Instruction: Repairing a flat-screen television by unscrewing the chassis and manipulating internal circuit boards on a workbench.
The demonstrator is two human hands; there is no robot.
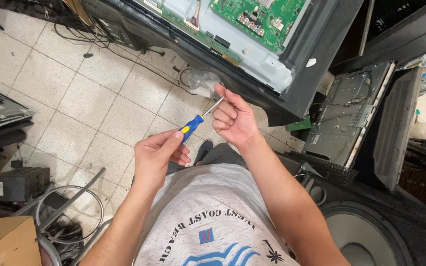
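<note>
The person is holding a blue and yellow screwdriver by its handle in the left hand, while the right hand is pinching the metal shaft near the tip. Just beyond, an opened television is showing its green circuit board above the tiled floor.

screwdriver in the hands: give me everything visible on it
The screwdriver has a blue handle with a yellow patch, plastic or rubber by its look, and a thin bare-metal shaft. It is held in the air, slanted, handle low and shaft rising toward the opened television back above. The left hand grips the handle's end; the right hand pinches the shaft near its tip between thumb and fingers. The tip is hidden by those fingers, so its type cannot be told.
</note>
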